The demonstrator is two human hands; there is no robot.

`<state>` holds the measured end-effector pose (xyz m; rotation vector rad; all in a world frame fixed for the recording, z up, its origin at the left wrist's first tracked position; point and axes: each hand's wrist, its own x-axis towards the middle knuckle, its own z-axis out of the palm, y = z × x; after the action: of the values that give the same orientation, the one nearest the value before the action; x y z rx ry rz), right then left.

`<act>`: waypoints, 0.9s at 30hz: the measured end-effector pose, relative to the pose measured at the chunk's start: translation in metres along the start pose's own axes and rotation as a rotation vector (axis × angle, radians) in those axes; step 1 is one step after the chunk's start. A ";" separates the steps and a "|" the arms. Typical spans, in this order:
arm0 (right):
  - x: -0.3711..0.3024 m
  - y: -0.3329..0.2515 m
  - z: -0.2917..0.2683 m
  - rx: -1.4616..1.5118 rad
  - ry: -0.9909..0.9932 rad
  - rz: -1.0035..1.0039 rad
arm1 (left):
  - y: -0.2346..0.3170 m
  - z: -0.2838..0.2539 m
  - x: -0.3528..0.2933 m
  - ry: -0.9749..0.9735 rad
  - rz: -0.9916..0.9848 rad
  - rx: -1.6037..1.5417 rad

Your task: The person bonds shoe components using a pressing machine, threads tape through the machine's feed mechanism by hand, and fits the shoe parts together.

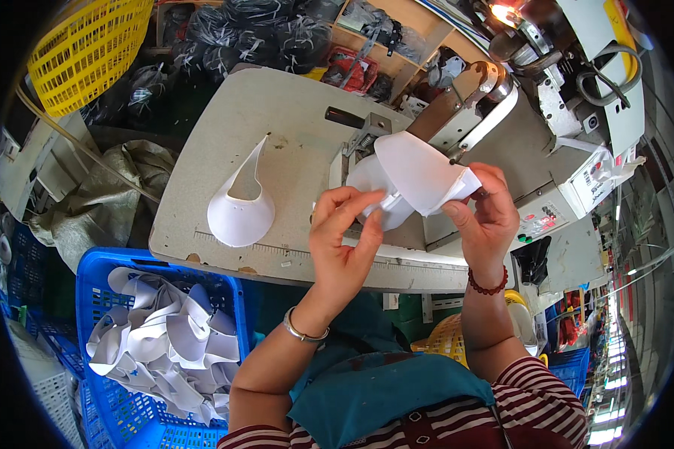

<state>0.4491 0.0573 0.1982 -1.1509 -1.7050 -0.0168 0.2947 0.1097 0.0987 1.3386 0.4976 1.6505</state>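
In front of the machine I hold a white, curved, bent piece of sheet material (pixel 419 172), its kind uncertain, though it resembles a shoe upper. The fingertips of my left hand (pixel 344 236) pinch its lower left edge. Closed around its right end, my right hand (pixel 490 213) has the thumb below and the fingers behind. Another white piece (pixel 241 217), looped with a narrow pointed strip, lies on the worktable (pixel 292 112) to the left. Just beyond my hands stands a sewing-type machine (pixel 464 112); its working point is partly hidden by the held piece.
At lower left, a blue plastic basket (pixel 86 299) holds a heap of similar white pieces (pixel 176 337). A yellow basket (pixel 90 52) is at upper left, with black plastic bags (pixel 254 37) behind the table. A ruler strip (pixel 299 254) runs along the table's near edge.
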 end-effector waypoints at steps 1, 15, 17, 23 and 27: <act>0.002 -0.001 0.000 -0.013 -0.014 -0.001 | 0.001 0.001 0.003 0.003 -0.001 -0.001; -0.001 0.004 -0.004 -0.009 -0.030 0.005 | 0.007 0.004 0.014 -0.004 0.061 0.105; -0.002 0.005 -0.003 0.017 -0.023 0.019 | 0.008 0.002 0.017 -0.020 0.109 0.155; -0.006 0.008 0.000 0.090 -0.006 0.078 | 0.003 -0.002 0.006 -0.018 0.325 0.405; -0.010 0.011 0.003 0.086 -0.013 0.107 | -0.009 -0.008 -0.005 -0.002 0.443 0.524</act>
<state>0.4547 0.0583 0.1840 -1.1787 -1.6375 0.1295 0.2909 0.1120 0.0867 1.9422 0.7013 1.9531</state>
